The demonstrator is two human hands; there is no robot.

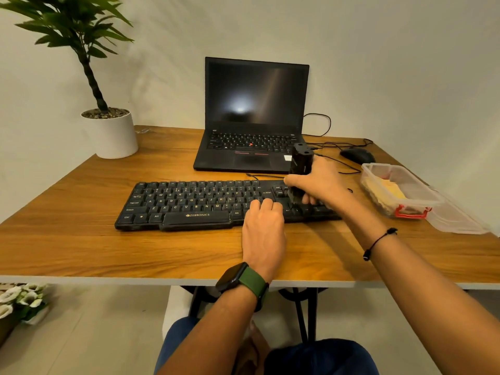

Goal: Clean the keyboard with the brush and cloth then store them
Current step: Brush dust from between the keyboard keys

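Observation:
A black keyboard (189, 204) lies across the middle of the wooden desk (81, 239). My right hand (322, 182) grips a black upright brush (300, 163), its lower end down on the keys at the keyboard's right part. My left hand (263, 228) rests on the keyboard's front edge right of the space bar, fingertips bent down onto the keys; it wears a watch with a green strap. A yellow cloth (389, 189) lies inside a clear plastic box (422, 204) at the right of the desk.
An open black laptop (254, 117) stands behind the keyboard. A black mouse (357, 155) and cables lie at the back right. A clear lid (460, 217) lies beside the box. A potted plant (111, 131) stands at the back left.

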